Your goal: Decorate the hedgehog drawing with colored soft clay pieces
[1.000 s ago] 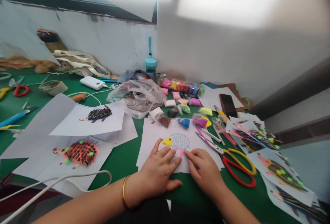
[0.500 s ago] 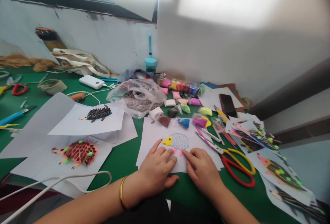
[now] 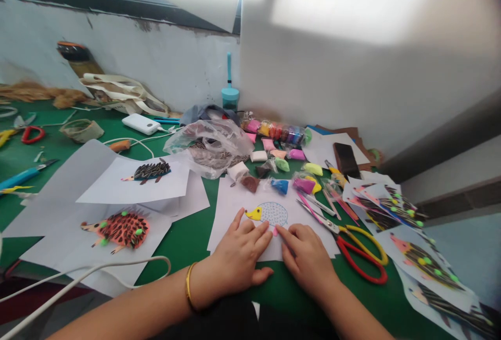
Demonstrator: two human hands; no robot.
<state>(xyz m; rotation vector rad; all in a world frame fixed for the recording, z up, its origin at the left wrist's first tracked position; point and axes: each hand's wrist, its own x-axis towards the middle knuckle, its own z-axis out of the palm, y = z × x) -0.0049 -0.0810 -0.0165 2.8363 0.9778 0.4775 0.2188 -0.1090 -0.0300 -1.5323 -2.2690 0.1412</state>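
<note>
A hedgehog picture (image 3: 274, 213) lies on white paper in front of me, with a yellow clay face and a blue drawn body of short strokes. My left hand (image 3: 240, 248) rests on the sheet below the face, its fingers spread and nothing gripped. Beneath the body, a small pink clay piece (image 3: 275, 231) sits at the tip of my right index finger. My right hand (image 3: 309, 254) has that finger stretched out and touching the pink piece, the others bent. Part of the area under the body is hidden by my left fingers.
Scissors with red and yellow handles (image 3: 362, 251) lie right of the paper. Several bagged clay lumps (image 3: 279, 187) and a plastic bag of seeds (image 3: 213, 147) are behind it. Finished hedgehog pictures (image 3: 121, 229) flank both sides. A white cable (image 3: 117, 264) crosses the left.
My left fingers have slid slightly right, now covering the left pink clay piece that showed before. My right hand stays almost in place at the other pink piece.
</note>
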